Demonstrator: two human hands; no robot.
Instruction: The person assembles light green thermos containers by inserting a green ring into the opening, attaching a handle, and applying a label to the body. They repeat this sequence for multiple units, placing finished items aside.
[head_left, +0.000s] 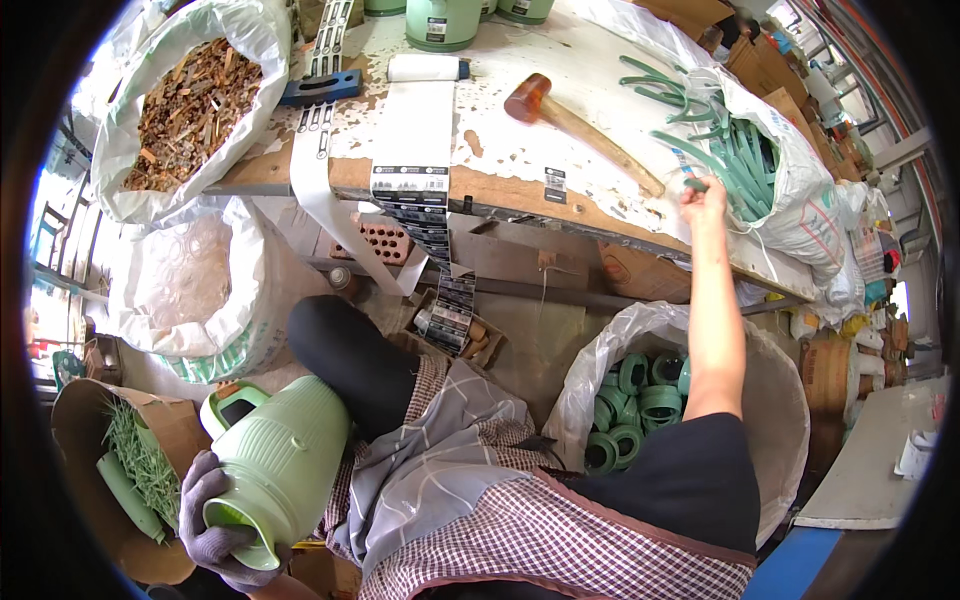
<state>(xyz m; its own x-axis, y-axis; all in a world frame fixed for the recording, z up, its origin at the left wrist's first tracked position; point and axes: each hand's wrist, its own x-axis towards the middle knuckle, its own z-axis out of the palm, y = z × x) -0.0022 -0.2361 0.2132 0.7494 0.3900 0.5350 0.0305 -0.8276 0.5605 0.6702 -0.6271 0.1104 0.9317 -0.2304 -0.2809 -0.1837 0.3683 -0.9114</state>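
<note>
My left hand (217, 529), in a grey knit glove, grips a pale green plastic jug (289, 442) by its spout end. The jug lies tilted against my thigh, its spout towards me and its handle (225, 409) to the left. At the right end of the workbench (510, 142), my bare right hand (705, 201) pinches a small green plastic strip (696, 183); its full length cannot be made out. Just beyond that hand, a white woven sack (806, 202) lies on its side with many similar green strips (739, 161) spilling from its mouth.
A rubber mallet (585, 127), a label roll (422, 67) and a blue tape holder (322, 88) sit on the bench. More green jugs (442, 22) stand behind. Below are a lined bin of green rings (660, 405), sacks (187, 292) and a cardboard box (176, 420).
</note>
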